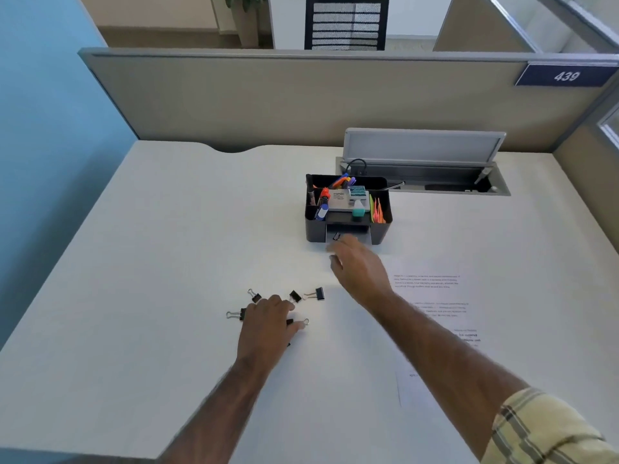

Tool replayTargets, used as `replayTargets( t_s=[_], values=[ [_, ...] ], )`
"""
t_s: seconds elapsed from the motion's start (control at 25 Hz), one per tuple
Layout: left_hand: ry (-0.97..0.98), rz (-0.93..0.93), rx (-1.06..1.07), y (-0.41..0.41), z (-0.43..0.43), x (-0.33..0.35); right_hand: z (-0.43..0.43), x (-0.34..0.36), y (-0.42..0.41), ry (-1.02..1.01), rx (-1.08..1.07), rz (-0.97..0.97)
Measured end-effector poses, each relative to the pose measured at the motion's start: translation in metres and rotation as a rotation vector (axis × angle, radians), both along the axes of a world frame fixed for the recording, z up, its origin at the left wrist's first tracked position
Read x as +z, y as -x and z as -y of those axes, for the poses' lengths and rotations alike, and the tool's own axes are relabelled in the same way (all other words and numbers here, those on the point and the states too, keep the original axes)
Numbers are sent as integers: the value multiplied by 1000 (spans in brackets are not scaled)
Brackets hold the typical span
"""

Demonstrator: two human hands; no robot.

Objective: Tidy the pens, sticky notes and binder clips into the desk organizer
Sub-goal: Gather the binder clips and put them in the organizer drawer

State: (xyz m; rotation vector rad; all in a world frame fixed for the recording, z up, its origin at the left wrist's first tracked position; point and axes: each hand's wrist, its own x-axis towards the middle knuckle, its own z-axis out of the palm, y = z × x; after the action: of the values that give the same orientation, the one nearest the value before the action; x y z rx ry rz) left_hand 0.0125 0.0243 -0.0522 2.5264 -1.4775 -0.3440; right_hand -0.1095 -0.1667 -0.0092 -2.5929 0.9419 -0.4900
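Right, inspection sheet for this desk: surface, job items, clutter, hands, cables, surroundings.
Surface: white desk, cable hatch open at the back.
Job's things: black organizer holds pens and sticky notes; four binder clips lie loose near the left hand, a fifth partly under it; front clip sits at the organizer's front opening.
Clutter: printed sheets on the right.
Hands: left hand over a clip, grip unclear; right hand at the organizer's front, blurred.
Cables: black cable in the hatch.
Surroundings: partition, sign 439, chair beyond.
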Motion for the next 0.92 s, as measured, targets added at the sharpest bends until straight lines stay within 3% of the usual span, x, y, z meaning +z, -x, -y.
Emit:
replayTargets(
  t_s=[0.12,0.2,0.44,0.72,0.92],
  values=[
    [-82,61,-39,3,-2,-1,-31,-30,-1,-192,145,-337],
    [-111,68,-38,1,-3,0,-38,-42,-2,-220,142,-431],
    [-127,140,-60,5,-3,3,-36,-41,-6,-172,105,-406],
    [37,62,-33,9,3,12,8,14,1,-53,66,-36],
    [157,-10,-33,10,30,34,64,34,9,25,2,-136]
  ],
)
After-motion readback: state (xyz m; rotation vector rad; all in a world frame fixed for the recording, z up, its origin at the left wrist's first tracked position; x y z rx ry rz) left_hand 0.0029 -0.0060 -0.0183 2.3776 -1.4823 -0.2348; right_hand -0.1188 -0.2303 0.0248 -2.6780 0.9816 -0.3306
